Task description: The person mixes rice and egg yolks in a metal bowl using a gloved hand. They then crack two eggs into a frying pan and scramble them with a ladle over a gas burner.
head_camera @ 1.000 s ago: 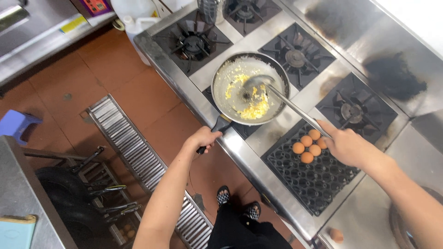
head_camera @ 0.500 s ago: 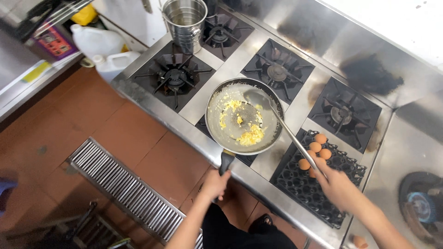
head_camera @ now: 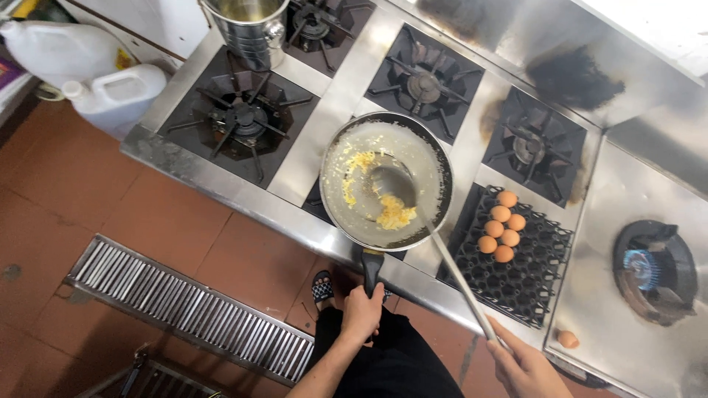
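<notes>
over a stainless steel stove top (head_camera: 354,81) seen from above, a person stands at its front edge with both bare hands out. the left hand (head_camera: 361,313) is closed around the dark handle of a round metal pan (head_camera: 386,180), which sits over a burner near the front edge of the stove. the pan holds scattered yellow scrambled egg (head_camera: 396,215), most of it in a clump toward the near side and a smaller patch toward the left. the right hand (head_camera: 523,365), low at the right of the view, grips the end of a long metal ladle (head_camera: 413,206); its thin handle runs up and to the left, and its bowl rests inside the pan, beside the egg clump. to the right of the pan lies a black egg tray (head_camera: 535,280) with six brown eggs (head_camera: 501,225) gathered in its upper left part. one more brown egg (head_camera: 568,339) lies alone on the steel just below the tray's right corner. at the far right a round burner (head_camera: 653,269) shows a blue flame. a tall metal pot (head_camera: 251,26) stands at the back left of the stove, and two white plastic jugs (head_camera: 88,70) sit on the red tile floor (head_camera: 88,199) to the left. a metal floor grate (head_camera: 192,309) runs across the tiles in front of the stove.
</notes>
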